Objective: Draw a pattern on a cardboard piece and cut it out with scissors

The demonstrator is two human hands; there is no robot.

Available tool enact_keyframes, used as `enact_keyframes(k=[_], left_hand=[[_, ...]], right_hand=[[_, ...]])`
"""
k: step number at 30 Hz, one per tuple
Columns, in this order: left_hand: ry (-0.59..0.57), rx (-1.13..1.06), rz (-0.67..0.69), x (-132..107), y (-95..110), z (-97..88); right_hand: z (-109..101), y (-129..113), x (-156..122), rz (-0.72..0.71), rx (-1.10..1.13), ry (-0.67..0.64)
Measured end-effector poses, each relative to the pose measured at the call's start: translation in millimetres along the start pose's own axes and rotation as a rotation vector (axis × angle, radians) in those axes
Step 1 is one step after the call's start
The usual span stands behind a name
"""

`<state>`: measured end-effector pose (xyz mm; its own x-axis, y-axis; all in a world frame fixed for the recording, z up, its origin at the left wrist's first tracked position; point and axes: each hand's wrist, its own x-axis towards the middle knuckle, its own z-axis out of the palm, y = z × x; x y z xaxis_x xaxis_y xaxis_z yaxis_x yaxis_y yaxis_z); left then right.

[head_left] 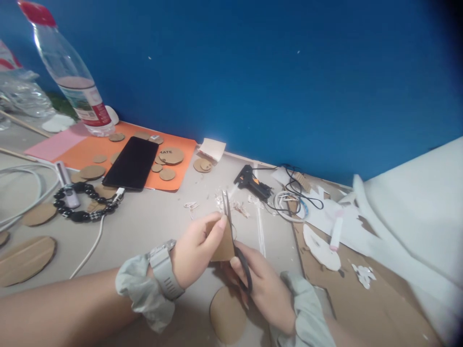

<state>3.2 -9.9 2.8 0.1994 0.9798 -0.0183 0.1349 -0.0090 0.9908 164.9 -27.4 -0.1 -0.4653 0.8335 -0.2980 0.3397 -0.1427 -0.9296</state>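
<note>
My left hand [197, 250], with a grey watch on the wrist, pinches a small piece of brown cardboard [222, 246] between thumb and fingers. My right hand [264, 289] grips black-handled scissors [235, 236], fingers through the loops. The blades point up and away, running along the cardboard piece's right edge. Both hands hover low over the grey table, just above a round cardboard disc [227, 315].
A black phone [132, 163] and several small cardboard discs lie on an orange sheet [181, 147]. A plastic bottle [72, 72] stands at back left. A black bead bracelet [85, 202], white cables, a glue gun [251, 183], white foam scraps and a large cardboard sheet [361, 303] surround the hands.
</note>
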Motion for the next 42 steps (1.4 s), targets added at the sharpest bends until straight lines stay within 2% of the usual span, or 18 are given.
enact_keyframes(k=[7, 12, 14, 17, 22, 25, 28, 31, 33, 36, 42], left_hand=[[0.028, 0.007, 0.005, 3, -2, -0.4], [0.028, -0.017, -0.054, 5, -4, -1.7], [0.03, -0.01, -0.068, 4, -4, -1.8], [-0.02, 0.005, -0.056, 3, -3, -1.4], [-0.184, -0.057, -0.076, 2, -3, -0.6], [-0.178, -0.081, -0.068, -1, -2, -1.8], [-0.174, -0.113, -0.029, -3, 0, -3.7], [-0.262, -0.094, -0.053, -4, 1, -3.5], [-0.28, -0.047, -0.087, -5, -1, -1.8], [-0.197, -0.051, -0.107, -5, -4, 1.0], [0.023, -0.116, -0.089, 0, -3, 1.3]], right_hand=[[4, 5, -1, 0.028, 0.266, 0.047], [-3, -3, 7, -0.04, 0.425, 0.195], [-7, -6, 11, -0.074, 0.405, 0.248], [-11, -9, 15, -0.119, 0.41, 0.258], [-10, -9, 13, -0.074, 0.389, 0.203], [-9, -8, 11, -0.069, 0.365, 0.212], [-10, -10, 13, -0.077, 0.359, 0.38], [-12, -12, 16, -0.095, 0.361, 0.589], [-14, -13, 17, -0.117, 0.363, 0.642], [-15, -13, 18, -0.127, 0.36, 0.649], [-13, -13, 17, -0.125, 0.33, 0.55]])
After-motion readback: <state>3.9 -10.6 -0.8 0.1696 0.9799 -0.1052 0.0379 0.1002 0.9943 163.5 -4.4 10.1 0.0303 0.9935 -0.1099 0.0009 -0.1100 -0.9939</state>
